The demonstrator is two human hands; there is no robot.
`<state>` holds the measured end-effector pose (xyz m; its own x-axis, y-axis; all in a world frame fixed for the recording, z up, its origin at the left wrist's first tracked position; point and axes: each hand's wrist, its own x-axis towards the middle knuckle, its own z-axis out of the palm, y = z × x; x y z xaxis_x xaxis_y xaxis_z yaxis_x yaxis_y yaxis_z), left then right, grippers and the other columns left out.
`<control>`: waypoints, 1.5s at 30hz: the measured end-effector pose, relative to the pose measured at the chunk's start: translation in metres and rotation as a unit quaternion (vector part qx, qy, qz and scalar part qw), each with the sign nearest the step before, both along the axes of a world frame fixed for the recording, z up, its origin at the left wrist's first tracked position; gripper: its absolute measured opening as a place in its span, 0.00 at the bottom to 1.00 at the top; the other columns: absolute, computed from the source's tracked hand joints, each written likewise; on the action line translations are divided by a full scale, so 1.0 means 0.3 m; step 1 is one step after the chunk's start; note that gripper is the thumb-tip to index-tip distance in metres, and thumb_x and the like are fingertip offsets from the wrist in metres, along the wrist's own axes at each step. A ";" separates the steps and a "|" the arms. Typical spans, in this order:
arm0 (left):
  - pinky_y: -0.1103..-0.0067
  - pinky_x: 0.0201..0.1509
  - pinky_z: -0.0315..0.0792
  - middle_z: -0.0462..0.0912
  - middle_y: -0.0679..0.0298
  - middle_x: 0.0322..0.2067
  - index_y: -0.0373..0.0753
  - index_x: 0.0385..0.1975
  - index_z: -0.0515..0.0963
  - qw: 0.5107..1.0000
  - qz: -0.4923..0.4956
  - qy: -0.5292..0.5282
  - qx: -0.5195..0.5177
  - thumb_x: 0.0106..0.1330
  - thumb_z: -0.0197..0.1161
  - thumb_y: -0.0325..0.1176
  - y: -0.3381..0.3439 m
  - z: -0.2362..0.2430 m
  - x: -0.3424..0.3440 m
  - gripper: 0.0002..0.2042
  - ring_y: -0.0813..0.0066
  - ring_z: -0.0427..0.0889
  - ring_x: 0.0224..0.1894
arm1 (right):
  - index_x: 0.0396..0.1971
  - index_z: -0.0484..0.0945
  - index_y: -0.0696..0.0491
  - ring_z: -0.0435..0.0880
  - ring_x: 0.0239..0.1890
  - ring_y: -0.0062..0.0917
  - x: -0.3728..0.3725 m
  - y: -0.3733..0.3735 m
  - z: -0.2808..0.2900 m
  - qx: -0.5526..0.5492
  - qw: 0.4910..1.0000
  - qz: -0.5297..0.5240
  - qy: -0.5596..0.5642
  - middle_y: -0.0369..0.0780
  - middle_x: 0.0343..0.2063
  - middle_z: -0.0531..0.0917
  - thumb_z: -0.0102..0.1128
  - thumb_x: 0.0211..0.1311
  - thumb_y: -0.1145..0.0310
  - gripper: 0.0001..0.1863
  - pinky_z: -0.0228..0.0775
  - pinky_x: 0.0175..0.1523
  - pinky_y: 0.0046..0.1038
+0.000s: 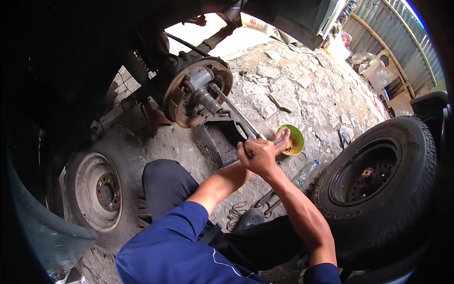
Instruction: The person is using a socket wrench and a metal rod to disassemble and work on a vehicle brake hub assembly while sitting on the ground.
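Observation:
A long-handled socket wrench (240,113) slants from the brake assembly down toward me, its far end against the bolts beside the grey spindle (208,101). Behind the spindle is the round, rusty backing plate (226,75) on the vehicle's axle. My right hand (257,155) is closed in a fist around the near end of the wrench. My left arm crosses beneath the right one, and my left hand (282,138) grips the bar at that same end, just beyond the right fist; part of it is hidden. Below the spindle stands a dark metal frame (211,144).
A green bowl (301,147) with yellowish contents sits beyond my hands, near a plastic bottle (306,173). One tyre (399,189) lies tilted at right; another wheel (97,189) stands at left. A sandal (345,137) rests on rough stony ground. Corrugated sheeting (378,28) borders the far right.

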<state>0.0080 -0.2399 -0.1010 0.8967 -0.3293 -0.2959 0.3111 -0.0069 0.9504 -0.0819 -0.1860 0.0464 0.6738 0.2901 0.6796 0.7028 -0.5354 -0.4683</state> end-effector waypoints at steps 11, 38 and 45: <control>0.68 0.59 0.73 0.69 0.40 0.54 0.30 0.61 0.57 0.652 -0.183 0.315 -0.665 0.74 0.37 0.33 0.382 0.039 -0.175 0.20 0.57 0.75 0.54 | 0.10 0.69 0.50 0.76 0.12 0.33 0.001 -0.010 -0.044 -0.034 0.991 0.127 -0.025 0.40 0.09 0.74 0.62 0.46 0.64 0.13 0.68 0.22 0.34; 0.75 0.21 0.77 0.76 0.35 0.42 0.53 0.66 0.49 0.937 -0.018 0.233 -0.261 0.66 0.41 0.40 0.368 0.203 -0.062 0.27 0.61 0.80 0.22 | 0.05 0.66 0.50 0.72 0.09 0.27 -0.104 0.120 0.077 0.122 0.992 -0.007 -0.030 0.36 0.05 0.71 0.61 0.46 0.70 0.17 0.63 0.19 0.29; 0.72 0.27 0.81 0.78 0.45 0.42 0.49 0.69 0.41 0.941 -0.069 0.202 -0.262 0.67 0.41 0.37 0.374 0.303 -0.069 0.30 0.59 0.84 0.31 | 0.05 0.65 0.49 0.71 0.09 0.25 -0.118 0.116 0.113 0.104 0.992 0.009 -0.075 0.35 0.05 0.69 0.62 0.42 0.72 0.16 0.60 0.18 0.28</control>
<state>-0.0128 -0.1278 -0.0101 0.6836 -0.6305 -0.3676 0.6782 0.3625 0.6392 -0.1172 -0.1512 0.0802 0.5562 0.1441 0.8185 0.7820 -0.4241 -0.4567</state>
